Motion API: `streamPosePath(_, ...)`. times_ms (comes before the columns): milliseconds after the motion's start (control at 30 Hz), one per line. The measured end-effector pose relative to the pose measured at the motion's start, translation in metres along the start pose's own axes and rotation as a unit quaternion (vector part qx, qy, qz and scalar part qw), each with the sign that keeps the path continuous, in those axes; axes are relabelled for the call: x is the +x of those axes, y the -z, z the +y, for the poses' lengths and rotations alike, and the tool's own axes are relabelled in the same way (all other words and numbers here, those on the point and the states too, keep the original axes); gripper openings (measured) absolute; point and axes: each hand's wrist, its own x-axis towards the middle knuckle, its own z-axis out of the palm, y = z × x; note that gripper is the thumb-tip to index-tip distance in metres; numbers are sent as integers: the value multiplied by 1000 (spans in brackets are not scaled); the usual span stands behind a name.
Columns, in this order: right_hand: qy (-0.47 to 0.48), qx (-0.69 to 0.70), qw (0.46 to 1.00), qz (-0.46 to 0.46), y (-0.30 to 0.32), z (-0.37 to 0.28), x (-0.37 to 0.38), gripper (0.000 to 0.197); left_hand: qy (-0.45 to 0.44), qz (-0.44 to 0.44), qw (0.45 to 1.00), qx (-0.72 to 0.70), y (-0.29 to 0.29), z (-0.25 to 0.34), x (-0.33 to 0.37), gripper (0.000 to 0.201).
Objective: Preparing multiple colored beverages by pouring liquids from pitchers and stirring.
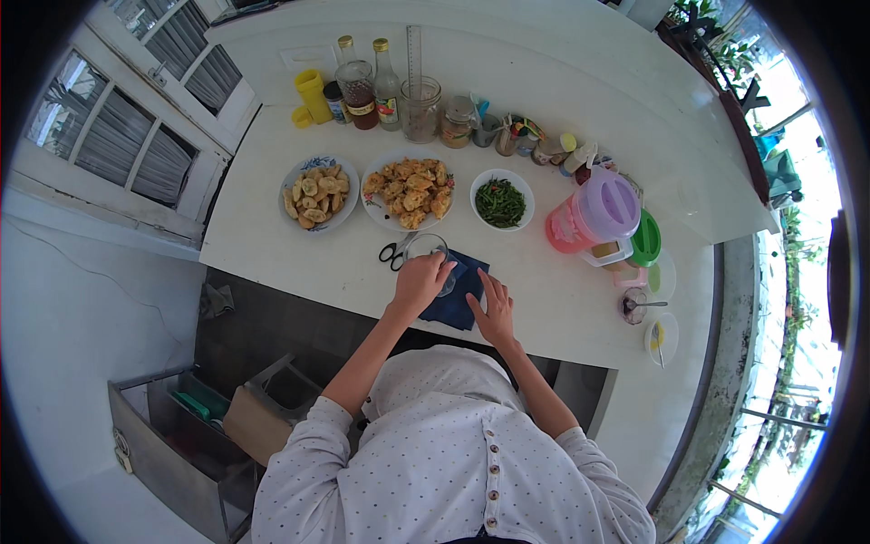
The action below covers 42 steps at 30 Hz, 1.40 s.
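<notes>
- Glass [426, 242]: gripped by the left hand [419, 283], near the front edge of the table [313, 267].
- Blue cloth [449, 314]: beneath the right hand [495, 313], grip wide.

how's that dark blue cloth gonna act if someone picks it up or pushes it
Probably floppy: the dark blue cloth lies flat and looks like fabric. It's likely light for its size, as it seems thin on the white table. Pushed, it may wrinkle rather than slide whole, with the right hand at its right edge.
</notes>
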Motion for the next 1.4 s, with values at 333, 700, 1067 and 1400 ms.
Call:
streamPosePath(333, 78, -219, 972, -34, -21, 20, -16, 58, -307, 9, 938, 163, -26, -15, -54, 26)
streamPosePath(700, 53, -82, 991, 93, -6, 19, -25, 18, -56, 94, 959, -260, -34, -22, -47, 90)
streamPosePath(1067, -127, 85, 979, 138, 4, 50, -55, 24, -13, -52, 981, -185, -54, -3, -39, 87)
streamPosePath(1400, -170, 168, 947, 215, 67, 115, -88, 19, -50, -224, 935, -270, -129, 88, -23, 87)
